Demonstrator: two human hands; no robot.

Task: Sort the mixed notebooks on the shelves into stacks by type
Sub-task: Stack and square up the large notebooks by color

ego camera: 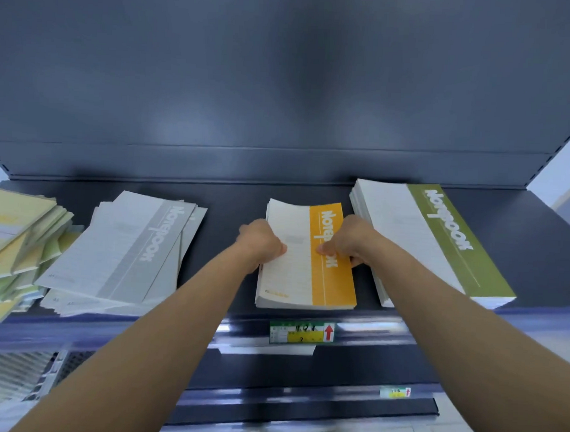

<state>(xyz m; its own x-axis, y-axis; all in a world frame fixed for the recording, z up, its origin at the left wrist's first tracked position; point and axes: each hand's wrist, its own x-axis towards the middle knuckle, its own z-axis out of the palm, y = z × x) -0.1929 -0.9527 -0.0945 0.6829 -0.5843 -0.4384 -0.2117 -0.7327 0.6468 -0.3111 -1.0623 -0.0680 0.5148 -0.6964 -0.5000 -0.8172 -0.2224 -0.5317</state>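
A stack of orange-banded notebooks (302,282) lies in the middle of the dark shelf (231,220). My left hand (261,242) grips its left edge, thumb on the top cover. My right hand (348,241) grips the right edge, thumb pressed on the orange band. To the right sits a taller stack of green-banded notebooks (416,241). Left of centre lies a loosely fanned stack of grey-banded notebooks (125,251). At the far left is a jumbled pile of mixed yellow and green notebooks (14,246).
The shelf's front rail (403,319) carries a green and yellow price label (301,332) with a red arrow. A lower shelf edge with another label (395,392) shows below. The dark back panel (283,85) rises behind the stacks.
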